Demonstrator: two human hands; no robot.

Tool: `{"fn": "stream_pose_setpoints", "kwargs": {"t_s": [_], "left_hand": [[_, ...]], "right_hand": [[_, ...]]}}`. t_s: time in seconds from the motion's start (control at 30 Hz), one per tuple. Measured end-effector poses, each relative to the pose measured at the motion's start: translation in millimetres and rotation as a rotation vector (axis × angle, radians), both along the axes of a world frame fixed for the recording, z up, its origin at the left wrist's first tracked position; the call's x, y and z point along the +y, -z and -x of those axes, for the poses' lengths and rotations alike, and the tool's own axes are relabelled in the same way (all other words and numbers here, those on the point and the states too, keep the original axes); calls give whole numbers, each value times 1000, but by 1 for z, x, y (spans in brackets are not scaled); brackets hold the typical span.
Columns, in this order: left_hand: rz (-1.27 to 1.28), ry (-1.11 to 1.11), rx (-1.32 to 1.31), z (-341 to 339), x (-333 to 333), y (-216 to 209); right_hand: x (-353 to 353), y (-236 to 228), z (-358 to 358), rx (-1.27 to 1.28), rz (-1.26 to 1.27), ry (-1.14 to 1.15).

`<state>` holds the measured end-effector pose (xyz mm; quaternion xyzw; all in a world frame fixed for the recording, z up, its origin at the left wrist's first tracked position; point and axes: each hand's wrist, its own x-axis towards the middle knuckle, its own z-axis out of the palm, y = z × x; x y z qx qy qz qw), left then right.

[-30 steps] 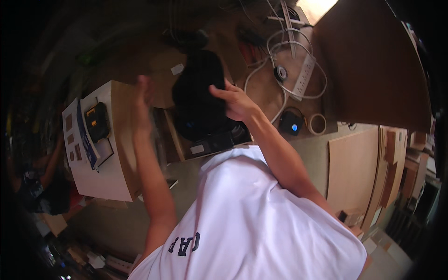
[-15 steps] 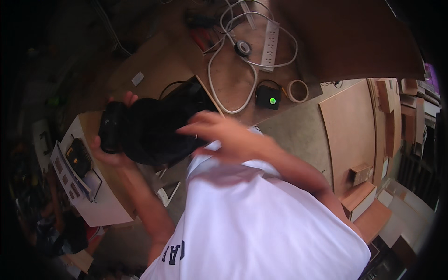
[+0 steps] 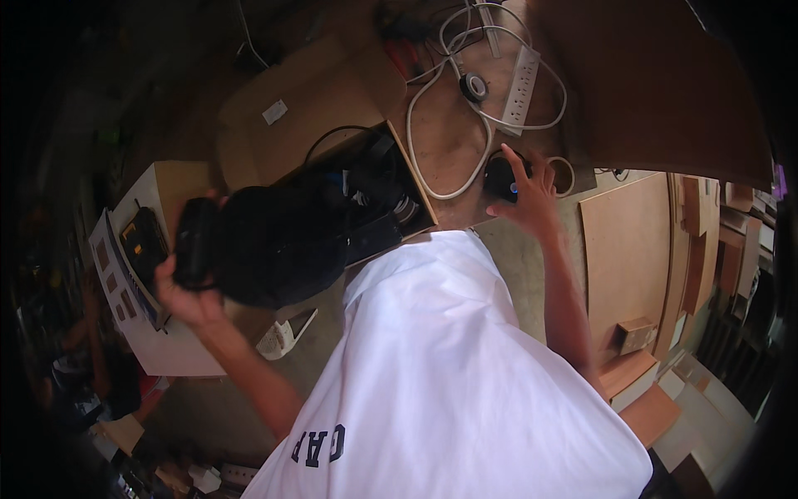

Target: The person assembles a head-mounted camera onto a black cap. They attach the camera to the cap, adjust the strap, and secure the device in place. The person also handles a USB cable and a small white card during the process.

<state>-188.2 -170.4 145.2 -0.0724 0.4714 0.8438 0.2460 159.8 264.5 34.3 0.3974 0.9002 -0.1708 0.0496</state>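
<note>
Right hand (image 3: 537,202) spread around black box (image 3: 497,179) — tape roll (image 3: 572,176) beside, power strip (image 3: 521,88) beyond.

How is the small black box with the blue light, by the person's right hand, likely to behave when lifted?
The black box is probably stiff, its visible side looking firm. With a squared outline partly behind the right hand, it seems unlikely to roll. The glowing blue light suggests electronics, so it may be fragile.
</note>
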Motion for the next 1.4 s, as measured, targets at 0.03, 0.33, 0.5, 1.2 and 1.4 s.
{"fn": "stream_pose_setpoints", "kwargs": {"t_s": [0.03,0.33,0.5,1.2,1.4], "left_hand": [[-119,27,85,7,-14,-9],[4,-145,931,15,10,-121],[-88,-84,832,22,57,-77],[-96,177,529,-16,127,-3],[-162,276,496,-21,132,-5]], "right_hand": [[-2,3,2,-31,-13,-18],[-24,-30,84,358,335,-266],[-99,-3,154,37,150,-501],[-102,-148,206,695,1527,-250],[-114,-144,231,669,1538,-132]]}}
